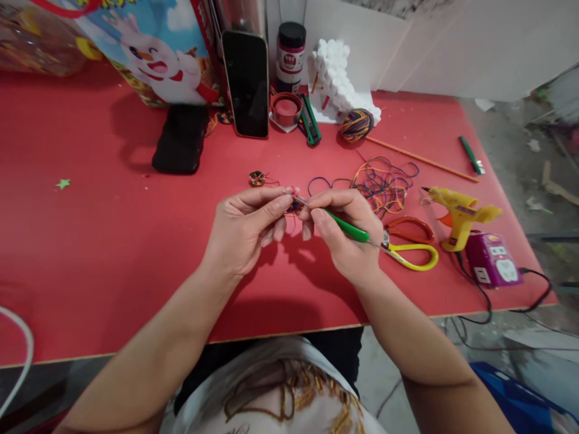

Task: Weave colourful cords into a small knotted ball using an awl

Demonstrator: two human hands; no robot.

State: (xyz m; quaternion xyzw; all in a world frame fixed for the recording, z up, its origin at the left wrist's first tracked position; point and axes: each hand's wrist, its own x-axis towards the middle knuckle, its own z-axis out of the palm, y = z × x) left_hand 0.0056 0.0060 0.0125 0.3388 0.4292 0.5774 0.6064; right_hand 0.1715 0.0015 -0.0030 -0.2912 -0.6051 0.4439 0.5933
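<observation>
My right hand is closed round a crochet hook with a green grip, its metal tip pointing left. A small multicoloured piece of crochet is pinched in my left hand, mostly hidden by the fingers. The hook's tip meets the yarn at the left fingertips. A tangle of multicoloured yarn lies just beyond my right hand. Behind my left hand rests a small round crocheted piece with a loose pink thread.
Scissors lie beside my right wrist, near a yellow glue gun and purple power socket. Farther back are a yarn ball, a thin stick, a green cutter, an upright phone and a black case.
</observation>
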